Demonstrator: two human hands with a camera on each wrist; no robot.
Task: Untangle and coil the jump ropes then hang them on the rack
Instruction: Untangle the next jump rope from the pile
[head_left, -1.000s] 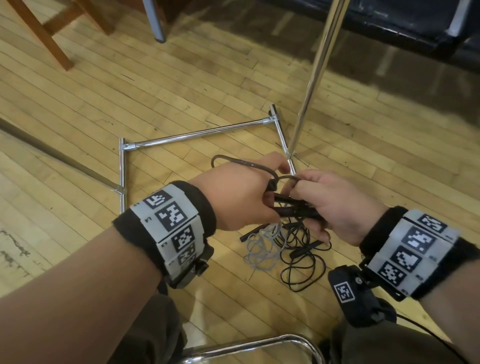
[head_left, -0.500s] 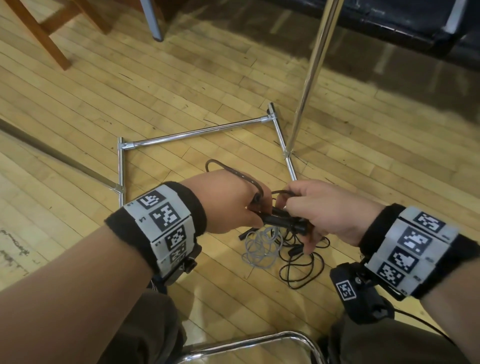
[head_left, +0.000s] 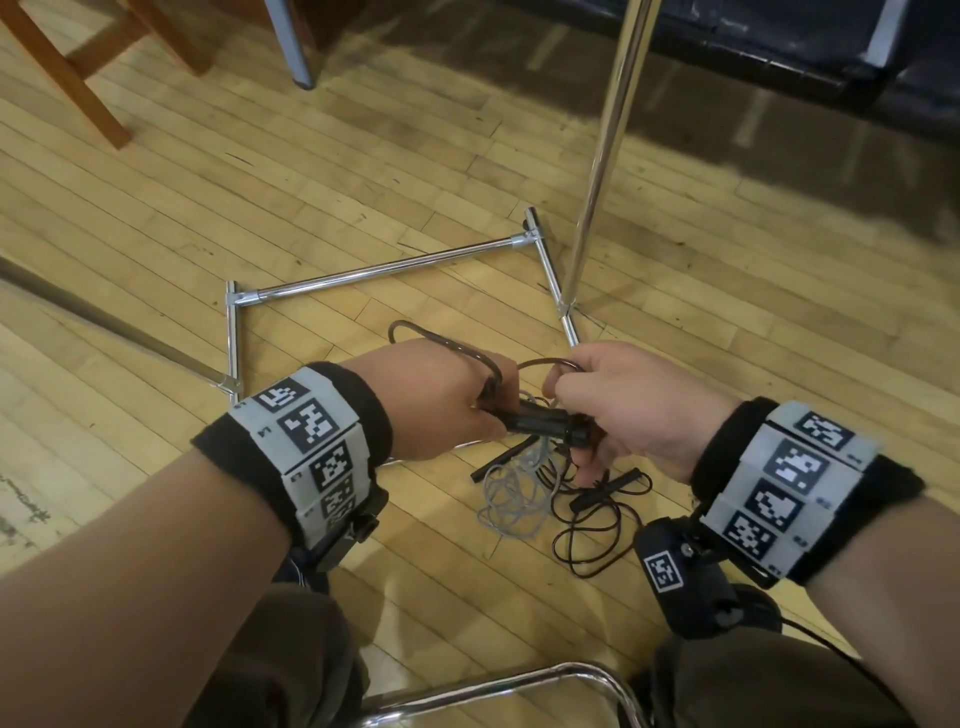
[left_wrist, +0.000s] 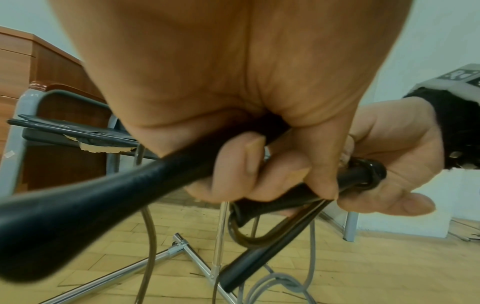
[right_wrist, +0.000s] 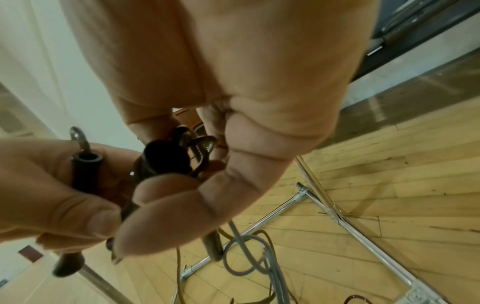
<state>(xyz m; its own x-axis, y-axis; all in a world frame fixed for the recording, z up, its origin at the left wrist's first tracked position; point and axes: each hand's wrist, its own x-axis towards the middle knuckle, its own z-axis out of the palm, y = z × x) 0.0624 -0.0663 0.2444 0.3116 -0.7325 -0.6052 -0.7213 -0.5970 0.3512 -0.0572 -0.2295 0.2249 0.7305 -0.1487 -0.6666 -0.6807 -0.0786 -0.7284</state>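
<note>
Above the rack base: both hands.
Left hand: grip clamped on black handle.
Right hand: grip pinching brown rope.
Inside rack base: tangled ropes.

The rack base and its upright pole are shiny chromed metal tube; the floor is worn, lightly glossy wooden strip; a jump rope handle looks smooth black plastic; the grey rope at six o'clock appears matt
</note>
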